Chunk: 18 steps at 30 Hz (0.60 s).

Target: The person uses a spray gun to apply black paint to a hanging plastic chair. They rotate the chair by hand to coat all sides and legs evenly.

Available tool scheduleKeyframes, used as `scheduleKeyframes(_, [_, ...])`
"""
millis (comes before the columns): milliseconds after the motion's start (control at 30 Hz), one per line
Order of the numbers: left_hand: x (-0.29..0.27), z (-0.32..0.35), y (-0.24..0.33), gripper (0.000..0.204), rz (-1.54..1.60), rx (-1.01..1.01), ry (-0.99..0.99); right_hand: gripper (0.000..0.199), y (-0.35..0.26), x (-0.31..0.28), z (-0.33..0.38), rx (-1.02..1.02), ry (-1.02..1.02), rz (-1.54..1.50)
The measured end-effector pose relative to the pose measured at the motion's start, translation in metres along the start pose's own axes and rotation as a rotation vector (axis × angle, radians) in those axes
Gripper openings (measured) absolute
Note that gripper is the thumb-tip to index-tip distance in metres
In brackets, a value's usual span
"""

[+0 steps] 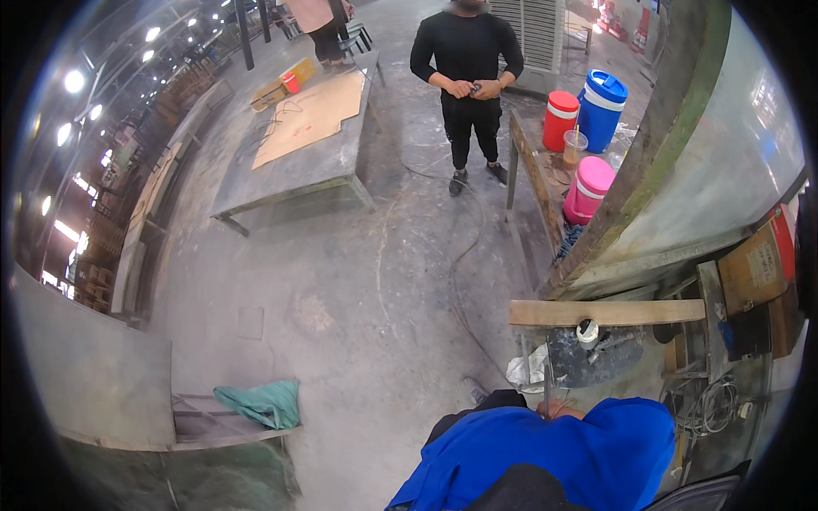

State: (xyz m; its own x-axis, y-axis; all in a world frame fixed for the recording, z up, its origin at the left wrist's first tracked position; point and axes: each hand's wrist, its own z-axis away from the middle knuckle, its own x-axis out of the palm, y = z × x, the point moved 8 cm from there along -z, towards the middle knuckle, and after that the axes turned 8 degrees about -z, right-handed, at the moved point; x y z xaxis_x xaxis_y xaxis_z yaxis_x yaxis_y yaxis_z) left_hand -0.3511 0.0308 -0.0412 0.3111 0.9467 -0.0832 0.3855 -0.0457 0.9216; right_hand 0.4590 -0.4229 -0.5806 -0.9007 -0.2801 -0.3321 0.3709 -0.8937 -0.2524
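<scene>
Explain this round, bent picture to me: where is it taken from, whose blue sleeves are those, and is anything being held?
There is no machine here. A wide camera on a person's head looks down, which bends straight edges. The blue sleeves at the bottom are the wearer's own arms; only a sliver of one hand shows, so whether it holds anything cannot be told. Just ahead lie a wooden plank, a dark metal plate and a white rag. On the concrete floor stands a grey table with a brown board. Another person in black stands near red, blue and pink jugs.
</scene>
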Motion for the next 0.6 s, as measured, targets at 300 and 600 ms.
scheduleKeyframes(300, [0.024,-0.024,0.037,0.015,-0.278,0.153,0.195,0.034,-0.021,-0.013,-0.017,-0.068,0.065,0.263])
scheduleKeyframes(600, [-0.023,-0.055,0.068,0.018,-0.633,0.303,0.451,0.029,-0.03,-0.013,-0.014,-0.175,0.2,0.114])
